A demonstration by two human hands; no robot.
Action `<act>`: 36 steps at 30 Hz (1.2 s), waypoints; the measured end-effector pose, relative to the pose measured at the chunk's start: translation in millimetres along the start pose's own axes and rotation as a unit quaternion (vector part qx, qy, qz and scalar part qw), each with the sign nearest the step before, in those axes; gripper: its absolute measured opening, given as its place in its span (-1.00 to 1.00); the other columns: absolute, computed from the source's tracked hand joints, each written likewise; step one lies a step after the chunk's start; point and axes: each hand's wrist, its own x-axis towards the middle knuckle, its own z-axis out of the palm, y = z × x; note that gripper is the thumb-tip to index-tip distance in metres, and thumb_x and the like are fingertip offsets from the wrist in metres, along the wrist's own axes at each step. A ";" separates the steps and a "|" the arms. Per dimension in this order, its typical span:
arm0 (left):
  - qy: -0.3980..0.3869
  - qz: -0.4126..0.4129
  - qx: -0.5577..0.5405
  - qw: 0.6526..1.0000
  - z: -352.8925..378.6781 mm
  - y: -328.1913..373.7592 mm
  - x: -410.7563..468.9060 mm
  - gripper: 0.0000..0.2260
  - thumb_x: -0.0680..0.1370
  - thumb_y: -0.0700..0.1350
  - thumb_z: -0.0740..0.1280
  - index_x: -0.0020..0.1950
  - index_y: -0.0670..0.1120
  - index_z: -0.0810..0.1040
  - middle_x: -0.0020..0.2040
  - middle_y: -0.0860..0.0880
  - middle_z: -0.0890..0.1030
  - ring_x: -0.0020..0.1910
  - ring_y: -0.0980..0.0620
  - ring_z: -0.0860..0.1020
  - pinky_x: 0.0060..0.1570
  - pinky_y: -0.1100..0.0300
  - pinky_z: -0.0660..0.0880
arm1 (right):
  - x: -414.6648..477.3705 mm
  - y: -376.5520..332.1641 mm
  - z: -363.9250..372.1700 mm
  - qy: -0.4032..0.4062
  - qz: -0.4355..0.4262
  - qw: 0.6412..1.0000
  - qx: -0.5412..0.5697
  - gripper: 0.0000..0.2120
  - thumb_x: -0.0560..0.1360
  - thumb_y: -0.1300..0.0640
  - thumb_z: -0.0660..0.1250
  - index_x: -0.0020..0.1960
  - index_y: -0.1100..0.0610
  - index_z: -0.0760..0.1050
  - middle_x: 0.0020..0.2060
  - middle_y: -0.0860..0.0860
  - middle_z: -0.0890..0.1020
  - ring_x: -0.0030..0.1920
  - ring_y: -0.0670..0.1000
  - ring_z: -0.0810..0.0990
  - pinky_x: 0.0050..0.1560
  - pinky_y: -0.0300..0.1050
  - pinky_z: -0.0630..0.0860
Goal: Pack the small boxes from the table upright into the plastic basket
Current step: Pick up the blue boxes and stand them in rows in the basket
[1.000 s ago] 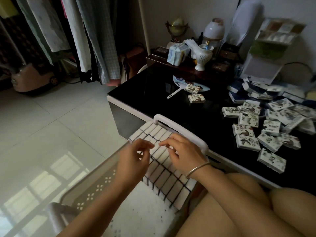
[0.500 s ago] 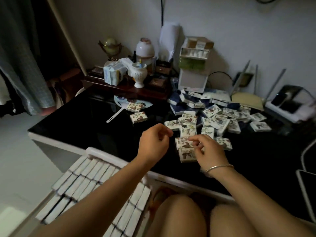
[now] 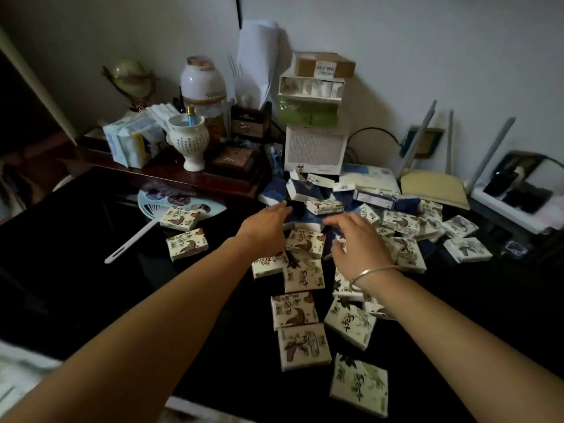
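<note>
**Both hands over the loose boxes, none lifted yet**

Head view: the left hand (image 3: pixel 265 227) was stretched forward with its fingers straight, low over the small boxes (image 3: pixel 294 309) in the middle of the table (image 3: pixel 91 270). The right hand (image 3: pixel 357 242), with a bracelet (image 3: pixel 374 273) on its wrist, hovered just beside it, fingers spread and lightly bent. Neither plainly pinched a box, though the palms hid what lay beneath. The reach looked meant to gather several boxes at once.

The boxes lay flat and overlapping in a loose trail from the near edge to the far edge, so each would need turning onto its edge for packing. Two more lay apart to the left, one on a fan (image 3: pixel 171 199). The basket was not plainly in view.

The table was black and glossy, and the room was dim. Along the far edge, against the pale wall (image 3: pixel 427 56), stood a white vase (image 3: pixel 189 141) and stacked cartons (image 3: pixel 314 117).
</note>
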 end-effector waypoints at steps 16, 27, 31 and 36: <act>0.178 -0.020 -0.050 0.983 15.7 -59.1 -8.5 -0.80 0.48 0.10 0.43 -0.09 -0.01 0.59 0.18 0.00 0.57 0.19 -0.07 0.49 -0.09 0.07 0.49 | 148.1 -15.8 57.8 -0.072 0.030 0.974 -0.211 -0.38 0.44 0.09 0.37 0.43 0.11 0.23 0.34 0.10 0.41 0.36 0.15 0.26 0.25 0.05 0.33; 0.123 -0.162 -0.082 0.976 19.1 -38.9 -4.0 -0.33 0.34 0.32 0.45 0.25 -0.05 0.34 0.19 -0.04 0.50 0.25 -0.08 0.40 0.11 -0.05 0.48 | 117.2 -22.7 64.1 0.079 0.020 0.997 -0.015 -0.62 0.45 0.30 0.29 0.23 0.06 0.43 0.17 0.14 0.53 0.18 0.20 0.47 0.12 0.01 0.44; 0.090 -0.152 -0.074 0.982 14.4 -33.8 -3.3 -0.39 0.41 0.15 0.45 0.27 -0.10 0.28 0.24 -0.10 0.48 0.27 -0.13 0.38 0.12 -0.05 0.45 | 95.9 -37.4 51.6 0.139 0.018 0.984 0.112 -0.68 0.44 0.29 0.33 0.14 0.02 0.53 0.06 0.07 0.61 0.11 0.19 0.52 0.09 0.10 0.50; 0.185 -0.189 -0.191 0.945 1.4 -38.4 -38.5 -0.38 0.39 0.00 0.49 0.32 -0.11 0.28 0.29 -0.11 0.43 0.23 -0.13 0.47 0.17 -0.02 0.46 | 49.9 -61.7 36.0 0.067 -0.046 0.985 0.153 -0.68 0.47 0.32 0.33 0.13 0.00 0.51 0.05 0.02 0.61 0.08 0.11 0.55 0.07 0.11 0.51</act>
